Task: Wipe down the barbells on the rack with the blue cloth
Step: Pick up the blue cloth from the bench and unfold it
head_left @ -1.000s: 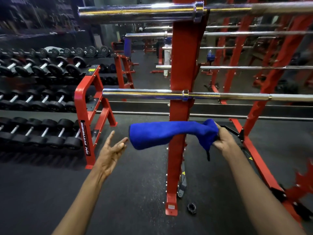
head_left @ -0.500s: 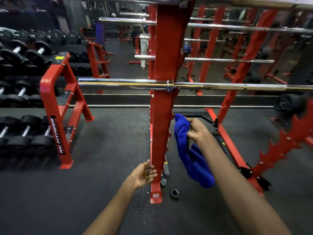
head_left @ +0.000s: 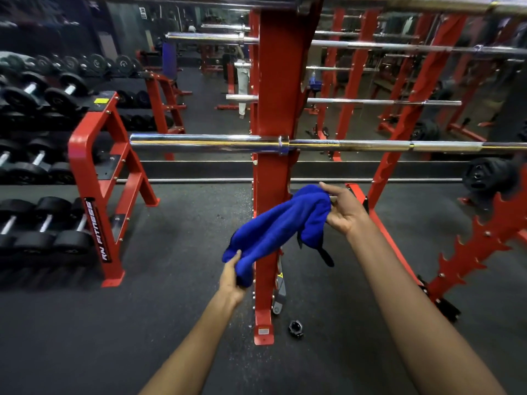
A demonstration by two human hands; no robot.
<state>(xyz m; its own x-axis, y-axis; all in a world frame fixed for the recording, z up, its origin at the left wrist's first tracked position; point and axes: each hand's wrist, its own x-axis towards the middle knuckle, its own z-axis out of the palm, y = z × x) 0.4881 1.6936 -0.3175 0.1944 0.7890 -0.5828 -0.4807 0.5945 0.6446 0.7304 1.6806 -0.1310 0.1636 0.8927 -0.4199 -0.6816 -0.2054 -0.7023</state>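
A blue cloth point(head_left: 281, 228) stretches between both hands in front of the red rack upright point(head_left: 273, 178). My left hand point(head_left: 233, 276) grips its lower left end. My right hand point(head_left: 343, 210) pinches its upper right end. A chrome barbell point(head_left: 199, 142) lies across the rack just above the cloth, apart from it. Two more barbells sit higher: one point(head_left: 211, 38) near the mirror and one point(head_left: 427, 2) along the top edge.
A red dumbbell rack point(head_left: 97, 178) full of black dumbbells stands at the left. A red toothed storage post point(head_left: 482, 243) leans at the right. A black collar point(head_left: 295, 328) lies on the dark rubber floor by the upright's foot. A mirror wall is behind.
My left hand rose from beside the upright and took hold of the cloth's hanging lower end. The cloth now spans both hands instead of dangling from the right one.
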